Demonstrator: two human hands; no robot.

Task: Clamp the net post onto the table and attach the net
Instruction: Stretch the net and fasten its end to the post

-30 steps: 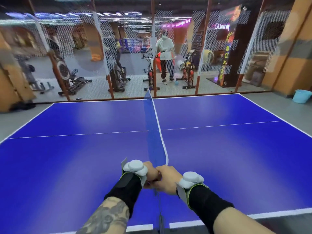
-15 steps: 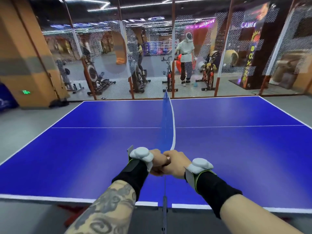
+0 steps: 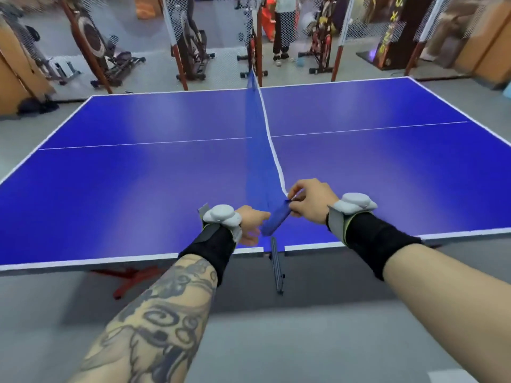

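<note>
A blue net (image 3: 258,150) with a white top band runs across the middle of the blue table (image 3: 138,189) towards me. Its near end is bunched into a blue sleeve. My right hand (image 3: 311,200) pinches the top of that end by the white band. My left hand (image 3: 250,225) holds the lower part of the same sleeve. A dark net post (image 3: 276,268) sticks out from the table's near edge just below my hands, apart from the net end. Both wrists carry black bands with grey sensors.
Red table legs (image 3: 130,276) show under the near edge at the left. Beyond the far edge stand mesh fence posts (image 3: 177,53), exercise bikes (image 3: 193,59) and a person (image 3: 282,29). Grey floor surrounds the table.
My hands were clasped together at the net's near end; now they have come apart, the right raised with the top of the net end. The view has tilted down, showing the post.
</note>
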